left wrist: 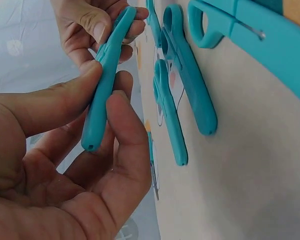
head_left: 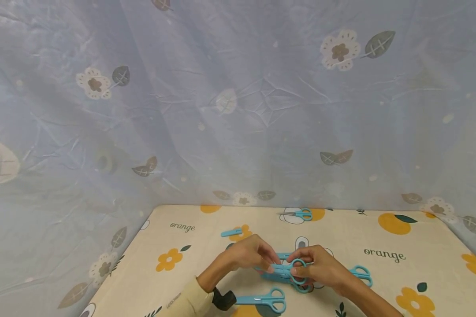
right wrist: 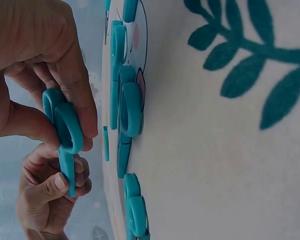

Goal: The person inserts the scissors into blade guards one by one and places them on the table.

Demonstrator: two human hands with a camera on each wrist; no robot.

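Both hands hold one pair of turquoise scissors (head_left: 284, 267), its blades inside a matching cover, above the table. My left hand (head_left: 251, 254) pinches the covered blade end between thumb and fingers, as the left wrist view shows along the cover (left wrist: 96, 120). At the other end, my right hand (head_left: 321, 267) grips the finger loops (right wrist: 70, 127). Under the hands lie more turquoise scissors, two of them seen in the left wrist view: a longer covered pair (left wrist: 197, 95) and a smaller-looking one (left wrist: 172, 125). In the head view the hands partly hide these.
Another covered pair of scissors (head_left: 258, 300) lies near the left wrist. Scissors with bare blades (head_left: 303, 214) lie at the back, and a loose turquoise cover (head_left: 232, 232) at back left. Scissor loops (head_left: 358, 274) show beyond the right forearm. A patterned curtain (head_left: 238, 145) hangs behind the table.
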